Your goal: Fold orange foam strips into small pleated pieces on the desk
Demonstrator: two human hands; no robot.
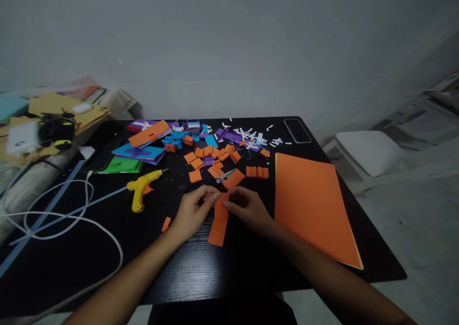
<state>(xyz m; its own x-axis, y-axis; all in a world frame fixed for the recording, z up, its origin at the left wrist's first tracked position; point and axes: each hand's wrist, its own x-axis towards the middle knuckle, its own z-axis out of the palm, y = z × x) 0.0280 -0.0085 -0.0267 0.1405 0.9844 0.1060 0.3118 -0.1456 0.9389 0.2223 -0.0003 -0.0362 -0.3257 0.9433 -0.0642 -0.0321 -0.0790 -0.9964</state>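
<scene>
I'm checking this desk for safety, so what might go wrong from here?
The scissors lie just beyond the left hand and right hand, which hold the orange strip; a forward reach might nick a finger. The white cable loops beside the left forearm, so a sleeveless arm moving sideways could catch it. Small orange pieces lie loose near the hands and might be knocked out of place.
</scene>
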